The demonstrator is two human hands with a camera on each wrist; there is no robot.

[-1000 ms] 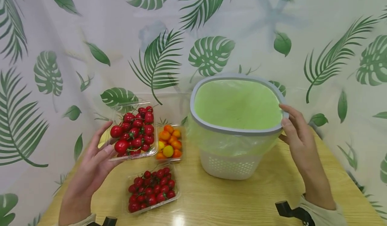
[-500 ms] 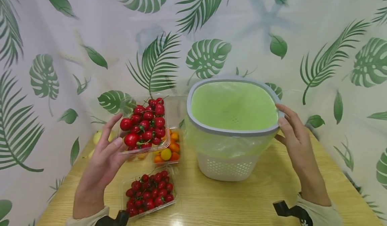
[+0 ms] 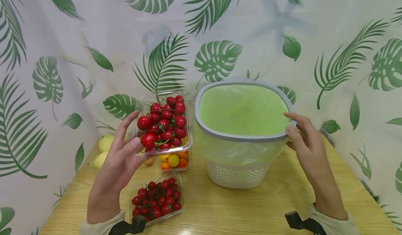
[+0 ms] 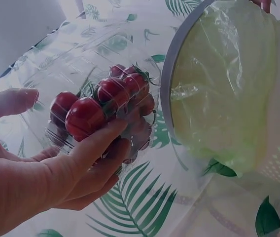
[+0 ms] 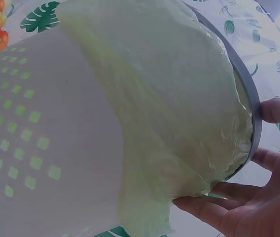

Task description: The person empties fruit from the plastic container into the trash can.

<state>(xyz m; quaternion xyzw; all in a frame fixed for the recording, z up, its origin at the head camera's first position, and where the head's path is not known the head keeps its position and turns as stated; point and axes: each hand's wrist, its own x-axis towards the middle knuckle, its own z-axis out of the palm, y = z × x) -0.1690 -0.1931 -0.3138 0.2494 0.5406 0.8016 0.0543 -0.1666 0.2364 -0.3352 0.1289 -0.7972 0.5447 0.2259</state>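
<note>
My left hand holds up a clear plastic box of red cherry tomatoes, thumb at its near side and fingers round it. The left wrist view shows fingers supporting the box, which is tilted a little. It hangs just left of a white perforated basket. A pale green bag lines that basket, folded outward under a grey ring. With my right hand I grip the ring's right side, thumb on top and several fingers beneath it, against the bag in the right wrist view.
A second box of red cherry tomatoes lies on the wooden table in front. Behind it stands a box of orange and yellow tomatoes, partly hidden by the raised box. Yellow pears sit at the left, and a leaf-patterned cloth hangs behind.
My left hand has carried the tomato box right and slightly up, closer to the basket, uncovering the pears. The right hand stays at the ring; the basket stands where it was.
</note>
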